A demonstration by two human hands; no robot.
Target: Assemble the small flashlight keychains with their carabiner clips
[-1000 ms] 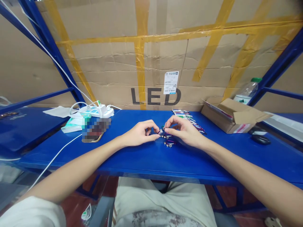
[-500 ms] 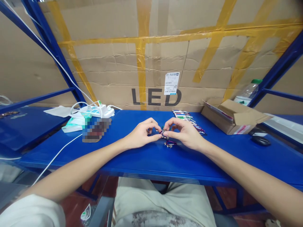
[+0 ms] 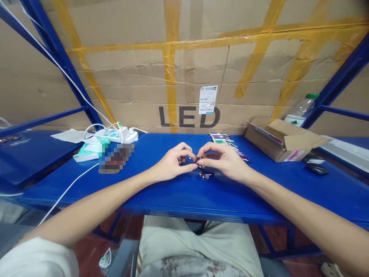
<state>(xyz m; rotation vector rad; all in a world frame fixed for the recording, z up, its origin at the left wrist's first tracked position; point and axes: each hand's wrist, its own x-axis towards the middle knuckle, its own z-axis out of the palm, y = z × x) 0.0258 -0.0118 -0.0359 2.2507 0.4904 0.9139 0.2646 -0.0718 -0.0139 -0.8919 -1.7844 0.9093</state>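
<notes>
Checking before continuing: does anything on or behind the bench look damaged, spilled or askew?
Nothing looks spilled. The cardboard panel behind the blue bench looks worn: it is creased and crossed by yellow tape. The small carton at right sits askew, flap open.

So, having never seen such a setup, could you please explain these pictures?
There is no machine: one camera on a person's head looks forward and down at their bare hands. The left hand and right hand meet, pinching a tiny, mostly hidden piece. On the blue table, nearer the person, lies a purple piece with silvery balls; beyond the right hand is a row of slim colourful pieces. Farther right are a cardboard box and computer mouse; a power strip is at left.
</notes>
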